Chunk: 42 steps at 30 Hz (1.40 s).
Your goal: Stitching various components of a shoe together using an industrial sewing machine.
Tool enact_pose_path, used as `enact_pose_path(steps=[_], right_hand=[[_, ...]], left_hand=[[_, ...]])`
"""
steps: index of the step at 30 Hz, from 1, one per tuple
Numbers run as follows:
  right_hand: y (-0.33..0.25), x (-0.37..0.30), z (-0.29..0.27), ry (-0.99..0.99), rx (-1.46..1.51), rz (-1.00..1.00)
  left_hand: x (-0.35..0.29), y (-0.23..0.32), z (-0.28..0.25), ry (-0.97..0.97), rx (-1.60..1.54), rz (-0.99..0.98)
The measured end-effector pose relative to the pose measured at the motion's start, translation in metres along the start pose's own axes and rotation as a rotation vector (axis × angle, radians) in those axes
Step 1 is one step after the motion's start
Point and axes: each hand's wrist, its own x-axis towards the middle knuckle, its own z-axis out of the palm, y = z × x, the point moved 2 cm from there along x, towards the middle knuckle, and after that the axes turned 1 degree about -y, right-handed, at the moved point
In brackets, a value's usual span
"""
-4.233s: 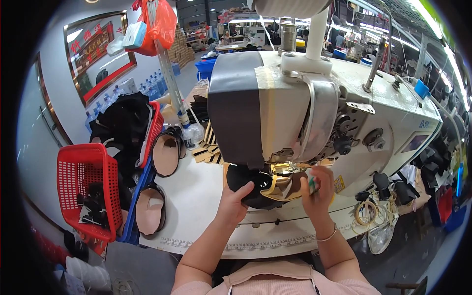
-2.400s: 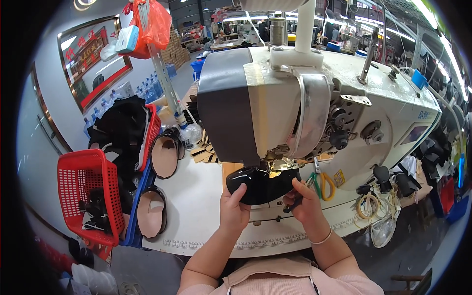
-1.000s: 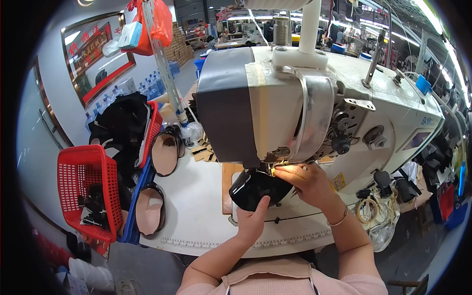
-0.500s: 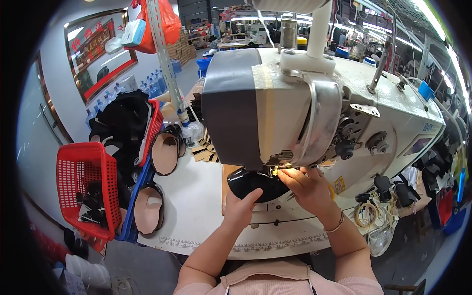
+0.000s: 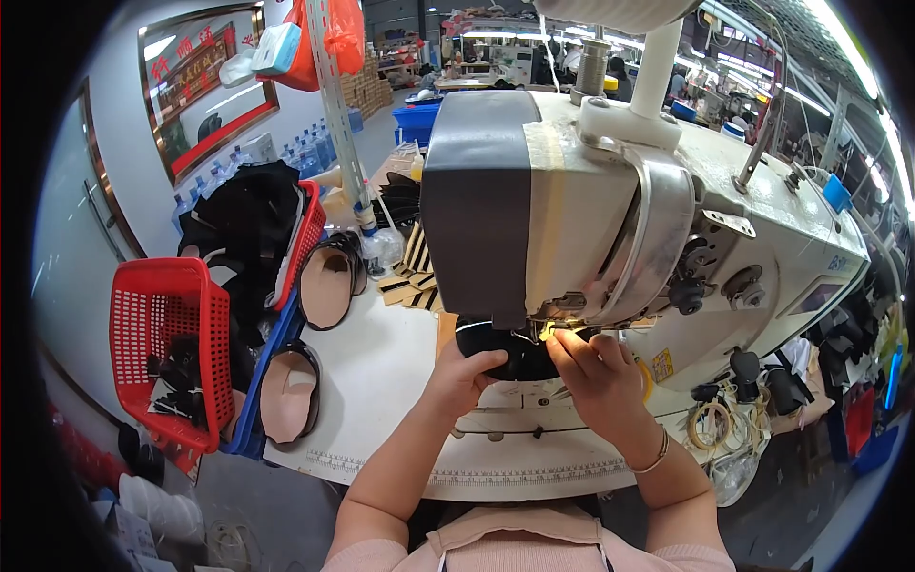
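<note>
A glossy black shoe upper (image 5: 526, 360) lies under the needle area of a large white and grey sewing machine (image 5: 477, 210), lit by a small lamp. My left hand (image 5: 461, 381) grips its left side, thumb on top and fingers mostly hidden beneath. On the right of the upper, close to the needle, my right hand (image 5: 600, 377) has its fingers bent together and pressed down by the seam. What sits under those fingertips is too small to make out. A bracelet (image 5: 653, 453) circles my right wrist.
Left on the white table (image 5: 372, 381) stand black shoe uppers with beige linings (image 5: 289, 393), beside a blue tray (image 5: 270, 377). A red basket (image 5: 162, 353) holds black scraps. Striped strips (image 5: 412, 281) lie behind. Tape rolls (image 5: 710, 424) hang at the right.
The view has shifted, so the machine appears farther right. The black upper and my left hand have moved slightly away from me, under the machine head. My right hand stays by the needle.
</note>
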Motion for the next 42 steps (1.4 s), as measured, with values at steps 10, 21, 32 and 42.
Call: enact_pose_path(steps=[10, 21, 32, 42], right_hand=[[-0.015, 0.001, 0.001, -0.091, -0.077, 0.063], [-0.020, -0.001, -0.006, -0.112, 0.146, 0.142], [-0.026, -0.001, 0.001, -0.090, 0.104, 0.181], [-0.021, -0.003, -0.002, -0.072, 0.158, 0.231]], left_hand=[[-0.015, -0.018, 0.021, 0.164, 0.107, 0.093], [0.003, -0.004, 0.009, 0.073, 0.012, 0.024], [-0.003, -0.004, 0.019, 0.148, 0.241, 0.174], [0.007, -0.008, 0.019, 0.122, 0.279, 0.197]])
